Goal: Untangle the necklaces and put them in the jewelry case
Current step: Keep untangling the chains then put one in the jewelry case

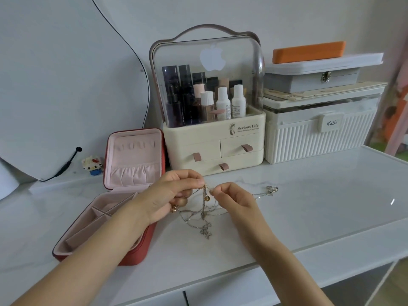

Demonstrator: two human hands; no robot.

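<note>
- White marble-look tabletop, glossy, runs along a pale wall; both hands work just above it, in front of the boxes.
- Left hand has its fingertips curled together, pinching the top of the tangled necklaces; a small gold charm sits by its palm.
- Right hand pinches a strand of the same tangle between thumb and forefinger, just beside the left fingertips.
- Thin silver and gold chains hang from the two pinches and pool on the table; one strand trails right to a silver pendant lying on the surface.
- Jewelry case, red outside and pink-lined, stands open to the left, partly under the left forearm; its divided tray compartments show nothing in them, and its lid has a gathered pocket.
- Behind, a cream cosmetics organizer with a clear domed cover holds upright bottles above three drawers.
- Right of it, a ribbed white storage box bears stacked flat boxes, with an orange case on top.
</note>
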